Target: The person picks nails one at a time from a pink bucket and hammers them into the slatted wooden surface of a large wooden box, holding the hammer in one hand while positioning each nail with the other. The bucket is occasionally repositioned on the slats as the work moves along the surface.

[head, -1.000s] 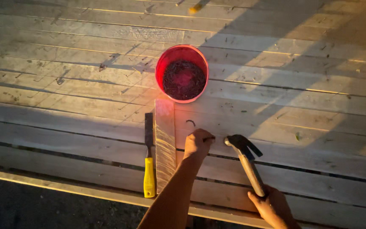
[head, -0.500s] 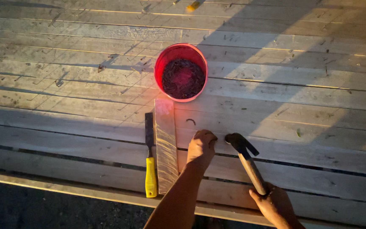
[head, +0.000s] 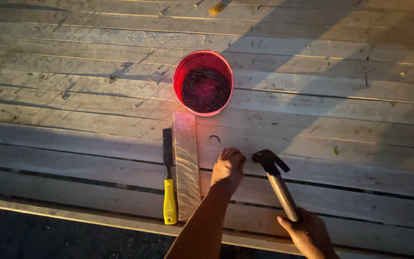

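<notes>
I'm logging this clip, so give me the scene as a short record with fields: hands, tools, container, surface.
left hand: left hand curled, fingertips down on the wooden deck
right hand: right hand grips the claw hammer by its handle, head raised
tools: chisel with yellow handle lying beside a short board
container: red bucket with dark contents, past the board
small item: bent nail on the planks

We note a red bucket (head: pixel 203 83) standing upright on the plank deck (head: pixel 73 96), its inside dark with small pieces we cannot identify. Just below it a short board (head: pixel 187 165) lies lengthwise, touching or nearly touching the bucket's base. A yellow-handled chisel (head: pixel 169 184) lies alongside the board's left edge. One bent nail (head: pixel 214 138) lies loose, right of the board.
</notes>
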The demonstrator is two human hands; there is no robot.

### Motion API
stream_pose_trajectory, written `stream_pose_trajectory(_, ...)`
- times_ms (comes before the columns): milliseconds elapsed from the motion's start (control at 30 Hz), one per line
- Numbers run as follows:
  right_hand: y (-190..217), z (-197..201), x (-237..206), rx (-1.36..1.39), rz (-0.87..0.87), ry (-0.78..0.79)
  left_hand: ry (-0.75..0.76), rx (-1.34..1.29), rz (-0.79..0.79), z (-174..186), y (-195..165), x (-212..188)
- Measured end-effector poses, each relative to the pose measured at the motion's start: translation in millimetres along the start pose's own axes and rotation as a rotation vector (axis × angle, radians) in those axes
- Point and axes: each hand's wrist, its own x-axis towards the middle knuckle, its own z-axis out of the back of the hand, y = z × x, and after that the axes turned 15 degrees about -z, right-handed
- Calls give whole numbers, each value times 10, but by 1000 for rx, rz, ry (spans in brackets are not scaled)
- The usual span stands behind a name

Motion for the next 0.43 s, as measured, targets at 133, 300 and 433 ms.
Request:
stream_pose_trajectory(133,52,36,-59,-33,16,49,3,10,32,87,-84,98)
stream_pose_trajectory(300,85,-2,-164,213,77,49,11,3,33,164,-136,168)
stream_pose_trajectory(433,180,44,-176,-81,-9,22,68,43,57,295,-70,189)
